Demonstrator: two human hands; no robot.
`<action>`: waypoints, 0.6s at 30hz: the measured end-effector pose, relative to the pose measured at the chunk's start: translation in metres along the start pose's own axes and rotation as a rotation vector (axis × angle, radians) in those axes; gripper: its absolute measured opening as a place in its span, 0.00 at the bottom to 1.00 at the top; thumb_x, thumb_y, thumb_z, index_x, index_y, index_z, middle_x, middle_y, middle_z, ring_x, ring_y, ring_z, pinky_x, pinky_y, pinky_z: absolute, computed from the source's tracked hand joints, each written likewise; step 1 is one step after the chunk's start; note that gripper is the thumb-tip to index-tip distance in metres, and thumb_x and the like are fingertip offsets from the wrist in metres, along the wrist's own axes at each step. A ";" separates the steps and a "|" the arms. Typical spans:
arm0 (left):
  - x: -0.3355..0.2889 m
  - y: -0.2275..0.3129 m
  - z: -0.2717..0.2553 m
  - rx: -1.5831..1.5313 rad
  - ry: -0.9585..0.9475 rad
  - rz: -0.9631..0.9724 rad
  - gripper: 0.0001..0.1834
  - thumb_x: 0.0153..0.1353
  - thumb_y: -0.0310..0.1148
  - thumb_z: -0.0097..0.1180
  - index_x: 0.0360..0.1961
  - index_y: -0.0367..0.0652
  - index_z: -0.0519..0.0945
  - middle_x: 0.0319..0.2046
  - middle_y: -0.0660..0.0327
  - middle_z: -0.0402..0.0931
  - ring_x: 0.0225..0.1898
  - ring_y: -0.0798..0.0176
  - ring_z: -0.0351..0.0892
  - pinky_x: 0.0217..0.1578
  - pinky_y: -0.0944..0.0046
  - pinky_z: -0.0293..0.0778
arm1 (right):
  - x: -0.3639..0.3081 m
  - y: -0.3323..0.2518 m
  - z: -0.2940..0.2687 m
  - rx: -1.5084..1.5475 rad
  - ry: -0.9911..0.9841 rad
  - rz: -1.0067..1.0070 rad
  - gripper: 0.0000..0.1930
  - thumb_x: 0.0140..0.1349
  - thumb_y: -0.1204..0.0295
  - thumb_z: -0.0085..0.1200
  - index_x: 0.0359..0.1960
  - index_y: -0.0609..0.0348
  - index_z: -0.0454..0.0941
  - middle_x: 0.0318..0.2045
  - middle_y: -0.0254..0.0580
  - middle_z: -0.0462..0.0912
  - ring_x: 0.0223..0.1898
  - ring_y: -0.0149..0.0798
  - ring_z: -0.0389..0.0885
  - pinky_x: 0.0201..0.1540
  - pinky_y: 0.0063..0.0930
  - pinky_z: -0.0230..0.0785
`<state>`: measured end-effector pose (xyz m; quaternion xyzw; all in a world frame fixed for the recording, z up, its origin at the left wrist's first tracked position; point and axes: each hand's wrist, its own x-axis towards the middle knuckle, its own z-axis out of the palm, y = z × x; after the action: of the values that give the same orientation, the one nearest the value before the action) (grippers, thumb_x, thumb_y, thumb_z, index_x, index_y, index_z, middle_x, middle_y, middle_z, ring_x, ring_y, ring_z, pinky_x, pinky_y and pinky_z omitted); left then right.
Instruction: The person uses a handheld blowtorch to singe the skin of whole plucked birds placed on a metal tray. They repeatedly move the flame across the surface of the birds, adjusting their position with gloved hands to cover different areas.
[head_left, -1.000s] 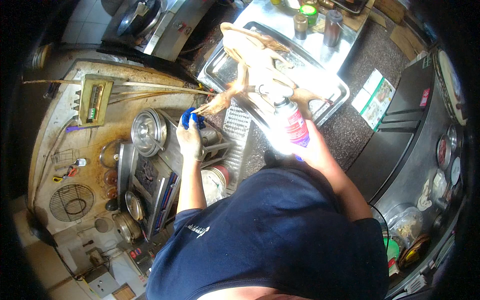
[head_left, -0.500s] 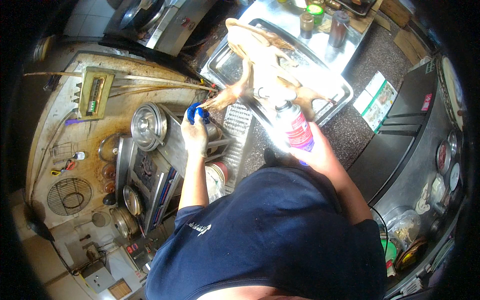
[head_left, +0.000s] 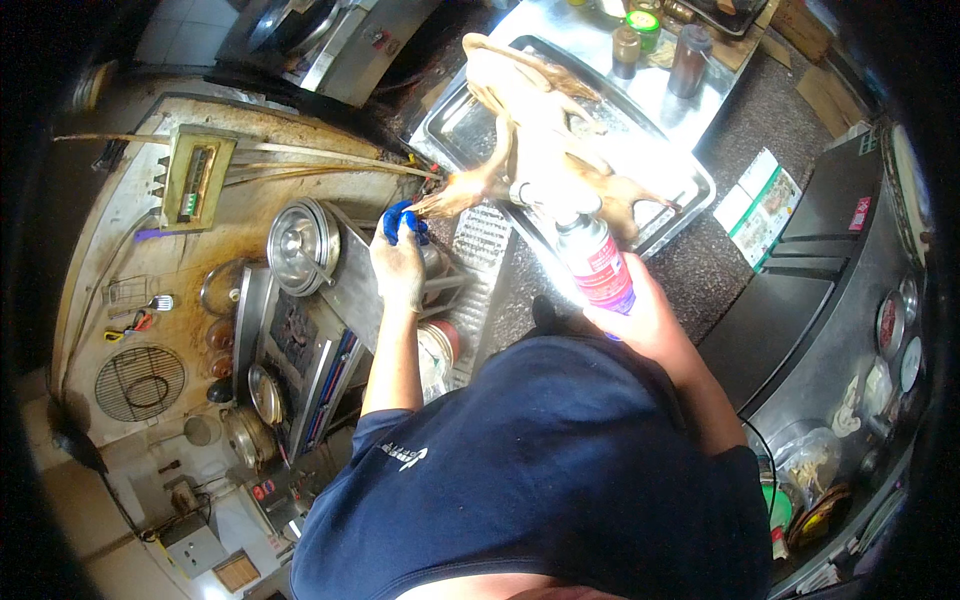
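A pale, hairless animal carcass (head_left: pixel 540 130) with several limbs lies in a rectangular metal tray (head_left: pixel 700 195) in front of me. Its middle is washed out by glare. My left hand (head_left: pixel 400 260), in a pale glove with blue fingers, is closed on the tip of a browned end of the carcass that reaches past the tray's left rim. In my right hand (head_left: pixel 650 315) is a gas torch with a red, white and blue canister (head_left: pixel 603 270). Its metal head is close over the carcass's near side. Whether a flame burns there I cannot tell.
Spice jars (head_left: pixel 625 50) and a dark bottle (head_left: pixel 690 60) stand behind the tray. A printed sheet (head_left: pixel 757 205) lies to its right on the speckled surface. Stacked metal bowls (head_left: pixel 303 245) stand left of my left hand, and a bucket (head_left: pixel 437 345) is below it.
The whole scene has shifted slightly rightward in the picture. Both hands keep their holds, and the torch head stays close over the carcass.
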<state>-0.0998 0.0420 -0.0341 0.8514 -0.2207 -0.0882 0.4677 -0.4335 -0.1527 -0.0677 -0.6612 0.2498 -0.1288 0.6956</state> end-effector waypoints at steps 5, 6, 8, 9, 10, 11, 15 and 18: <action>-0.001 0.006 0.002 -0.042 -0.017 -0.016 0.15 0.85 0.33 0.56 0.61 0.34 0.85 0.43 0.62 0.87 0.41 0.72 0.81 0.47 0.67 0.79 | -0.001 0.002 -0.001 -0.031 -0.012 -0.032 0.44 0.60 0.69 0.81 0.74 0.67 0.67 0.61 0.57 0.83 0.63 0.46 0.84 0.68 0.44 0.75; -0.001 0.007 0.002 -0.040 -0.015 -0.023 0.15 0.85 0.33 0.57 0.62 0.34 0.85 0.43 0.62 0.87 0.41 0.72 0.81 0.47 0.67 0.79 | -0.001 0.002 0.000 -0.031 -0.011 -0.039 0.44 0.60 0.69 0.81 0.74 0.67 0.67 0.61 0.57 0.83 0.62 0.46 0.84 0.68 0.44 0.75; 0.000 0.008 0.003 -0.053 -0.016 -0.008 0.15 0.85 0.33 0.56 0.62 0.34 0.85 0.43 0.62 0.87 0.41 0.72 0.81 0.47 0.67 0.79 | -0.001 0.001 0.000 -0.026 -0.014 -0.052 0.42 0.61 0.69 0.81 0.72 0.66 0.68 0.61 0.57 0.83 0.63 0.46 0.84 0.67 0.44 0.75; 0.000 0.008 0.003 -0.050 -0.016 -0.011 0.15 0.85 0.33 0.56 0.62 0.34 0.85 0.43 0.62 0.87 0.41 0.72 0.81 0.47 0.67 0.79 | -0.001 0.000 0.000 -0.023 -0.016 -0.060 0.41 0.61 0.69 0.81 0.71 0.65 0.69 0.61 0.57 0.83 0.63 0.46 0.84 0.67 0.44 0.75; 0.000 0.008 0.003 -0.070 -0.019 0.003 0.15 0.85 0.33 0.56 0.62 0.34 0.85 0.43 0.62 0.87 0.41 0.72 0.81 0.47 0.67 0.79 | -0.001 0.000 0.001 -0.042 0.008 -0.066 0.40 0.61 0.69 0.81 0.70 0.64 0.70 0.60 0.56 0.84 0.62 0.45 0.84 0.67 0.43 0.76; -0.002 0.008 0.003 -0.082 -0.022 0.007 0.15 0.85 0.33 0.56 0.62 0.34 0.85 0.43 0.62 0.87 0.41 0.72 0.81 0.47 0.67 0.79 | -0.001 0.000 0.003 -0.062 0.034 -0.073 0.39 0.61 0.69 0.80 0.69 0.64 0.70 0.59 0.56 0.84 0.61 0.45 0.85 0.66 0.43 0.76; -0.004 0.008 0.001 -0.092 -0.023 -0.018 0.15 0.85 0.33 0.56 0.62 0.34 0.85 0.43 0.62 0.87 0.41 0.71 0.82 0.47 0.67 0.79 | 0.000 -0.003 0.005 0.017 0.075 0.003 0.35 0.63 0.69 0.80 0.68 0.62 0.72 0.56 0.52 0.86 0.58 0.43 0.87 0.64 0.42 0.78; -0.005 0.007 0.000 -0.035 -0.029 0.021 0.15 0.85 0.33 0.57 0.62 0.34 0.85 0.41 0.62 0.87 0.41 0.72 0.82 0.47 0.67 0.79 | 0.001 -0.005 0.003 -0.027 0.080 0.018 0.32 0.65 0.73 0.75 0.68 0.62 0.73 0.56 0.47 0.88 0.58 0.38 0.86 0.64 0.38 0.78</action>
<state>-0.1061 0.0408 -0.0281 0.8394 -0.2349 -0.0993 0.4800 -0.4301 -0.1515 -0.0633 -0.6626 0.2853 -0.1454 0.6770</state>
